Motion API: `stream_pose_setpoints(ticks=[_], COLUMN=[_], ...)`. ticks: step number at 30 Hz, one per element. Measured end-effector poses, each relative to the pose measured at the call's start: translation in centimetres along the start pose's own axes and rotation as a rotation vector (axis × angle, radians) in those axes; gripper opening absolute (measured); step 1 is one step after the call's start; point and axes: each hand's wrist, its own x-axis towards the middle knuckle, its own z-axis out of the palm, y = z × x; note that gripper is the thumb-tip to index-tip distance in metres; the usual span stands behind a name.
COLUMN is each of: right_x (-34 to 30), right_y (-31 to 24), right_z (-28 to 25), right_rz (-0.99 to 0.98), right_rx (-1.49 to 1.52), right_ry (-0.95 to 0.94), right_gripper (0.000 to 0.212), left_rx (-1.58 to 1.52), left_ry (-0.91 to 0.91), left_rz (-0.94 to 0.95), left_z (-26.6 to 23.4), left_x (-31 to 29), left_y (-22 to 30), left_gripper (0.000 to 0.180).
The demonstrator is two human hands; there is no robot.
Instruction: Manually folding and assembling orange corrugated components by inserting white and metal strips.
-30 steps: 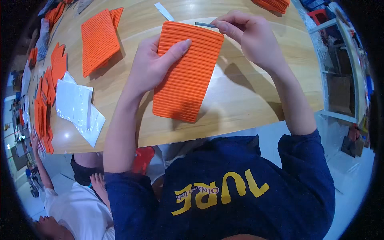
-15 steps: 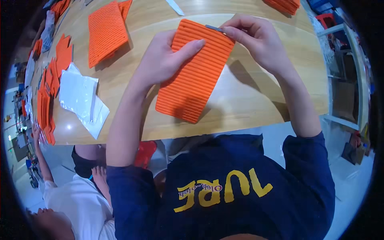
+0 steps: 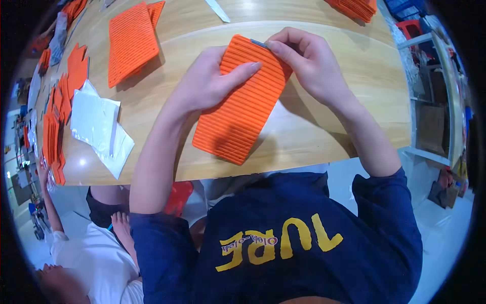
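Note:
An orange ribbed panel [image 3: 243, 99], held at a slant above the near part of the table, spans the space between my hands. My left hand [image 3: 215, 76] grips its left edge, thumb pressed on the ribs and fingers hidden underneath. Along the panel's top edge lies a short grey strip [image 3: 259, 43]. My right hand [image 3: 304, 55] is closed in a pinch at the top right corner, thumb and forefinger on the strip's end; that corner is hidden behind the fingers.
Left of my hands lie a stack of orange panels [image 3: 132, 45] and white plastic-wrapped packets [image 3: 96, 121]. More orange pieces [image 3: 53, 134] crowd the left table edge, where a person in a white shirt [image 3: 96, 261] sits. Another orange stack [image 3: 354, 9] and a white strip [image 3: 217, 10] lie far off.
The panel and both hands sit slightly lower in the view. My right hand has come left along the top edge, and the panel's top right corner now looks bent under the fingers.

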Motion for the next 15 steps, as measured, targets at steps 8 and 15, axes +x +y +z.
stream_pose_setpoints(ticks=[8, 15], right_x=[0.1, 0.0], right_y=[0.3, 0.0], right_z=[0.4, 0.7], right_rz=[-0.069, -0.033], right_rx=[-0.081, -0.086], right_ry=[0.009, 0.021], right_gripper=[0.019, 0.018], left_rx=[-0.074, -0.100], left_ry=[-0.007, -0.044], left_rz=[-0.008, -0.081], left_z=[0.9, 1.1], left_x=[-0.1, 0.0], left_y=[-0.3, -0.3], left_gripper=[0.023, 0.023])
